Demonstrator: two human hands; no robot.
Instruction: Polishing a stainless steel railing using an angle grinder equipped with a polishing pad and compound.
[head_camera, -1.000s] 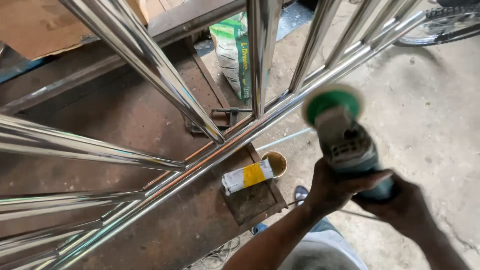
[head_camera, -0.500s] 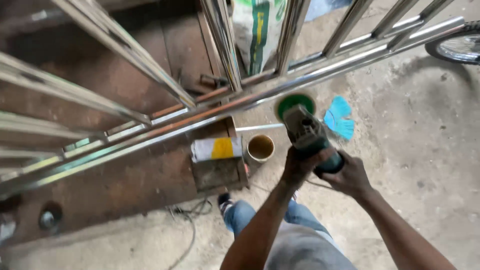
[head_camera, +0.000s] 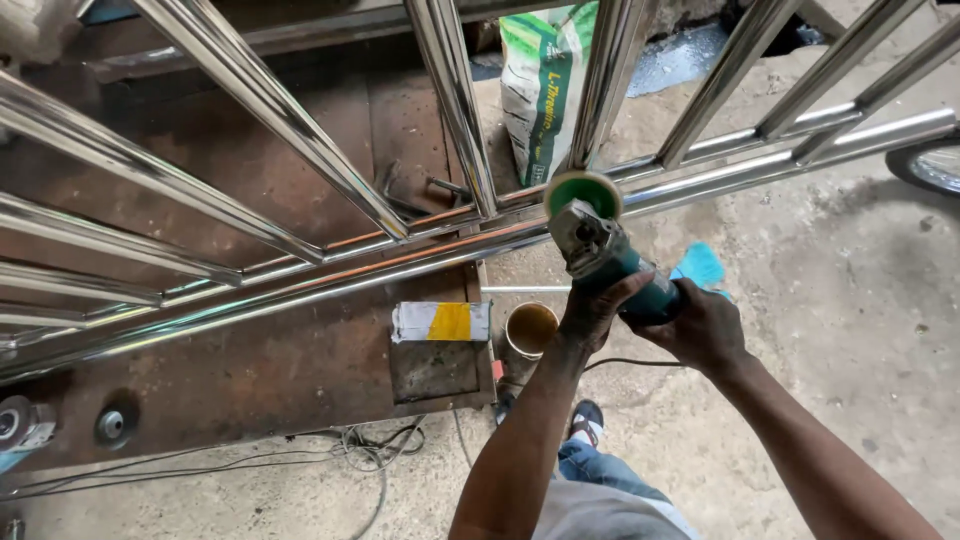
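Observation:
Both of my hands hold a teal angle grinder (head_camera: 610, 262). My left hand (head_camera: 592, 312) wraps its body just behind the head; my right hand (head_camera: 703, 328) grips the rear handle. The grinder's green-rimmed disc (head_camera: 583, 190) sits against the long shiny steel rail (head_camera: 330, 285) of a stainless tube frame, close to where an upright tube (head_camera: 455, 100) joins it. The frame's polished bars fan out across the top and left of the view.
A rusty steel worktable (head_camera: 250, 370) lies under the frame, with a white and yellow box (head_camera: 441, 321) on a small metal plate. A round tin (head_camera: 531, 329) stands beside it. A green and white sack (head_camera: 545, 90) leans behind. Cables (head_camera: 380, 450) trail on the concrete floor; a wheel (head_camera: 925, 165) shows at right.
The view has shifted and steadied over the frame. The grinder, held in both hands throughout, has moved up so its disc now meets the long rail near the upright's joint.

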